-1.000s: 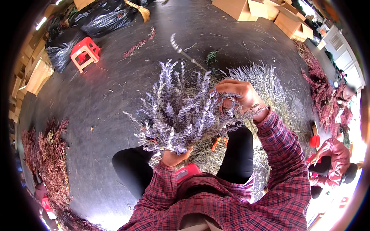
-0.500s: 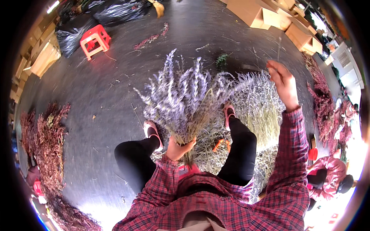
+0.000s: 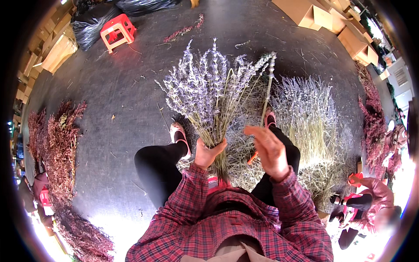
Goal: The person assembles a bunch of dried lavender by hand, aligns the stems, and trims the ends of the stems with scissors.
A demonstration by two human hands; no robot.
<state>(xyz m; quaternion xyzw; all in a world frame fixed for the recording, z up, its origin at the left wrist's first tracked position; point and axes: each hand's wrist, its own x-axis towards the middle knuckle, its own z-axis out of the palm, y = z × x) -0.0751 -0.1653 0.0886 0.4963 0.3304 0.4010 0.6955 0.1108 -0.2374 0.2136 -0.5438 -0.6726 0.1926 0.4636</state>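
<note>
My left hand (image 3: 207,153) is closed around the lower stems of an upright bunch of dried lavender (image 3: 211,91), whose purple flower heads fan out above it. To its right, my right hand (image 3: 270,150) is raised with thumb and fingers brought together on a single lavender stem (image 3: 267,98). That stem stands nearly upright beside the bunch, its tip close to the bunch's right-hand flowers. A thick layer of lavender (image 3: 305,118) lies on the floor past my right knee. Partly hidden by my right hand, an orange-handled tool (image 3: 252,158) rests on loose stems between my legs.
Dark red dried plants lie in rows at the left (image 3: 61,153) and far right (image 3: 373,109). A red stool (image 3: 118,31) stands before black bags (image 3: 94,26). Cardboard boxes (image 3: 305,15) line the far right. Another person (image 3: 373,203) sits low at the right.
My right hand has moved down and left from over the floor lavender toward the bunch, bringing the single stem with it. The left hand still grips the bunch.
</note>
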